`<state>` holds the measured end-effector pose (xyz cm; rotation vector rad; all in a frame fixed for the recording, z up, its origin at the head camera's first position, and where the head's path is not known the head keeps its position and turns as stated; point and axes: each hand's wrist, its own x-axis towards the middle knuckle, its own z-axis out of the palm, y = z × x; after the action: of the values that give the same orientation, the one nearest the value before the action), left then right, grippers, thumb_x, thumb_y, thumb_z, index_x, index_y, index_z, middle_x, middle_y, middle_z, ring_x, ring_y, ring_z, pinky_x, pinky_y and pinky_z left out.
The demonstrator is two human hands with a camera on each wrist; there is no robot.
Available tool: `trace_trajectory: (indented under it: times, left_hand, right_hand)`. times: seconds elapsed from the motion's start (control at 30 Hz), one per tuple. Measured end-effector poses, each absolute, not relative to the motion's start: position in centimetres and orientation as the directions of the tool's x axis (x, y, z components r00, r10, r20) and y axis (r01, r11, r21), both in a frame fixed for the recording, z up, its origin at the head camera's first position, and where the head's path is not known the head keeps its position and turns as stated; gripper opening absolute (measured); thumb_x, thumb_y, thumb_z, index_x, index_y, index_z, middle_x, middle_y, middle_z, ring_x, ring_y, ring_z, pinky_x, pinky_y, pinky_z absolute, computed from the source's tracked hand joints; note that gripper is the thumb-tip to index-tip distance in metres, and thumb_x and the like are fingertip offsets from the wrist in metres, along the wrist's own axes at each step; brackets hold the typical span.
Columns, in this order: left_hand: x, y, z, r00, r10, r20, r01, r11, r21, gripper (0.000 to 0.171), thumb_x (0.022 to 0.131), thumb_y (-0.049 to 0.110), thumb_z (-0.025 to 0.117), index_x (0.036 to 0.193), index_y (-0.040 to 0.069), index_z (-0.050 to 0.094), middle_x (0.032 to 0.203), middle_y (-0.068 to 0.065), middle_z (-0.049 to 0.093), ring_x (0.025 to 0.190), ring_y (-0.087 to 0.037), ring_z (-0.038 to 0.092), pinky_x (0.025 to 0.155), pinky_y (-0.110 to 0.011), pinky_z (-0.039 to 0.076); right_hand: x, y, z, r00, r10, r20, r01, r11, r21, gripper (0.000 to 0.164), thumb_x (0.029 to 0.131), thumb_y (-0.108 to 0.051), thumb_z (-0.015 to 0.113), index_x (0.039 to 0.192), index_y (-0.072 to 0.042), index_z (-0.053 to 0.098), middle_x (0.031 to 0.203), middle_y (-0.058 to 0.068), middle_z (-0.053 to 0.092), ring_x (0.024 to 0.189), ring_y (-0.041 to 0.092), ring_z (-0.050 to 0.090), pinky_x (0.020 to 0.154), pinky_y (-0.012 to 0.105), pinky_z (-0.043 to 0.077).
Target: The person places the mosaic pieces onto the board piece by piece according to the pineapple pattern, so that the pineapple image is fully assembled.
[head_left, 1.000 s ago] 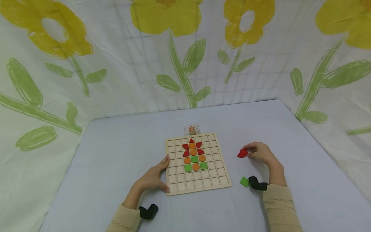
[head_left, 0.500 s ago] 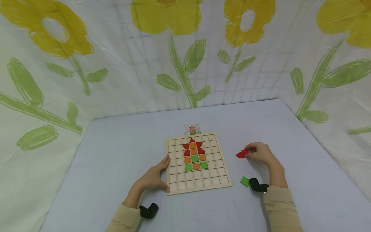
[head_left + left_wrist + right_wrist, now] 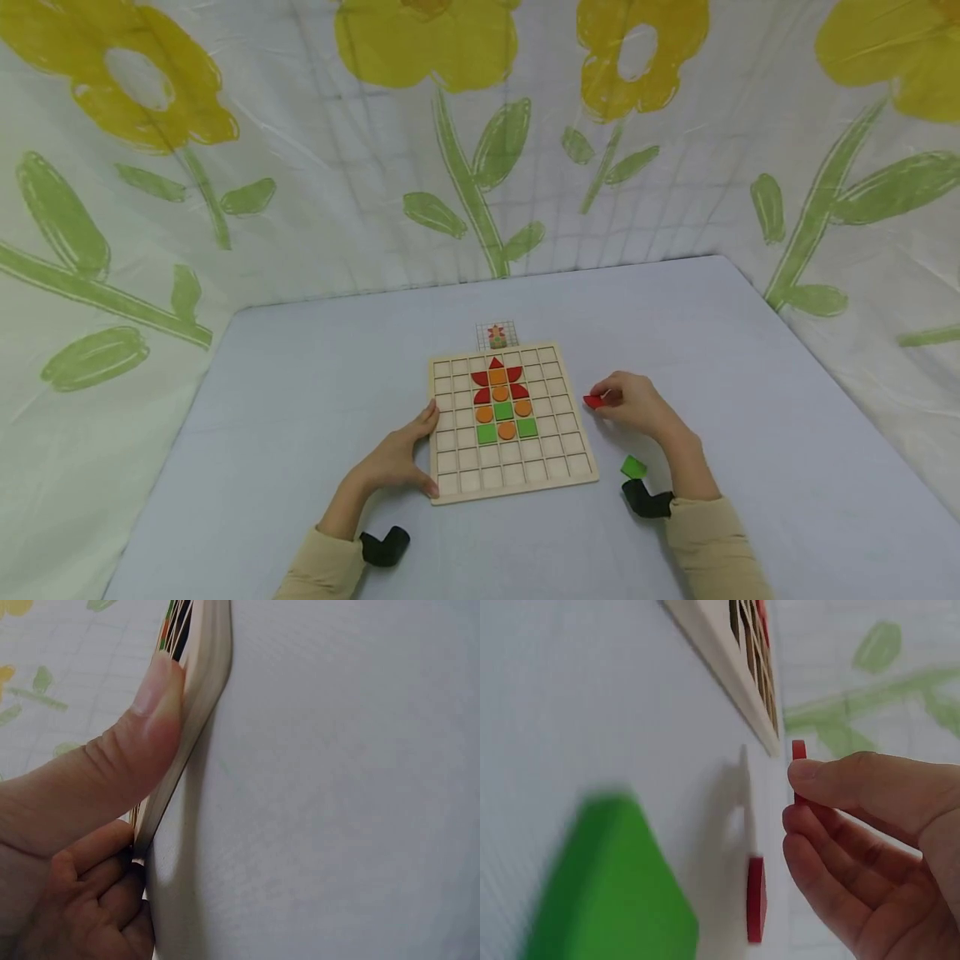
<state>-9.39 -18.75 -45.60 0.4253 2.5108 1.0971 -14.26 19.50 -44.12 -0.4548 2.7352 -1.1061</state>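
A wooden grid board (image 3: 471, 482) lies mid-table, with red, orange and green pieces set in its squares. At its left edge rests my left hand (image 3: 397, 457), thumb by the near corner and fingers farther up; the left wrist view has the thumb (image 3: 150, 739) against the rim. Just off the board's right side, my right hand (image 3: 633, 406) pinches a red piece (image 3: 593, 401) between thumb and fingertips. Edge-on in the right wrist view, that thin piece is mostly covered by the thumb. Another red piece (image 3: 756, 900) lies on the table below the right hand, hidden in the head view.
A green square piece (image 3: 633, 467) sits beside the right wrist and looms blurred in the right wrist view. Behind the board lies a small pattern card (image 3: 496, 336). Black wrist mounts (image 3: 386, 547) jut from both sleeves. A flower-painted curtain (image 3: 300, 208) hangs behind the table.
The right hand has moved left toward the board with a red piece; earlier it was farther right, over two red pieces. The left hand and board have stayed put.
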Motion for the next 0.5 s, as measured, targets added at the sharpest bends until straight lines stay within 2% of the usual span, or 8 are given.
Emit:
trace_trajectory:
  times: [0.23, 0.5]
  left_hand:
    - [-9.3, -18.7, -45.4, -0.886, 0.415, -0.208, 0.130, 0.651, 0.748, 0.118, 0.053, 0.013, 0.094, 0.148, -0.008, 0.027, 0.159, -0.017, 0.016, 0.144, -0.038, 0.018, 0.114, -0.053, 0.022]
    - [-9.3, -18.6, -45.3, -0.890, 0.401, -0.216, 0.116, 0.657, 0.745, 0.119, 0.052, 0.013, 0.094, 0.148, -0.007, 0.027, 0.159, -0.017, 0.015, 0.145, -0.038, 0.017, 0.114, -0.053, 0.021]
  right_hand:
    - [-13.1, 16.3, -44.0, -0.918, -0.396, -0.037, -0.262, 0.672, -0.693, 0.018, 0.077, 0.004, 0.073, 0.095, 0.002, 0.072, 0.087, 0.003, 0.064, 0.077, 0.016, 0.056, 0.064, 0.027, 0.049]
    - [-12.2, 12.9, -43.3, -0.865, -0.502, 0.012, -0.378, 0.635, -0.674, 0.014, 0.078, 0.003, 0.073, 0.092, 0.001, 0.074, 0.082, 0.001, 0.065, 0.073, 0.012, 0.054, 0.062, 0.023, 0.049]
